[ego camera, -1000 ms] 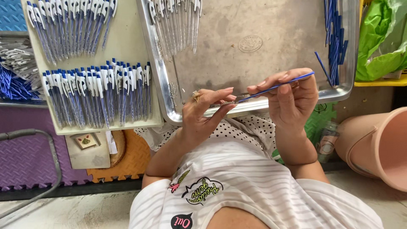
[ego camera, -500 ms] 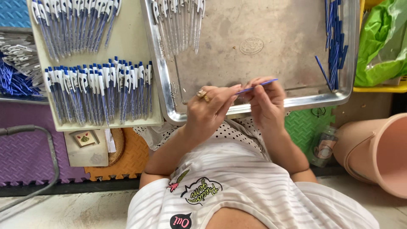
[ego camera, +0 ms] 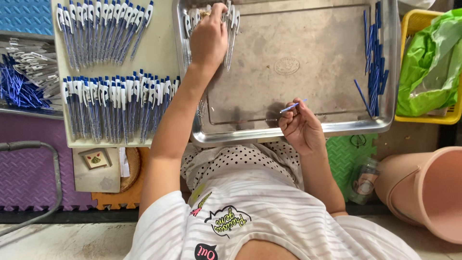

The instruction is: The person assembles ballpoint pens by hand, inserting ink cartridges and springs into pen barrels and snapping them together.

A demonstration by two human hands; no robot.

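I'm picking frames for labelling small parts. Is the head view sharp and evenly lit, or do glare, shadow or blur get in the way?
Head view: soft even light; the metal tray shows only dull sheen, no hard glare; a small shadow lies under the right hand; the blue refill it pinches reads clearly; the left hand covers some pens at the top edge.

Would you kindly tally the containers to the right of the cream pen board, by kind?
Steel tray: 1
Yellow basket: 1
Pink bucket: 1
Clear jar: 1
Total: 4
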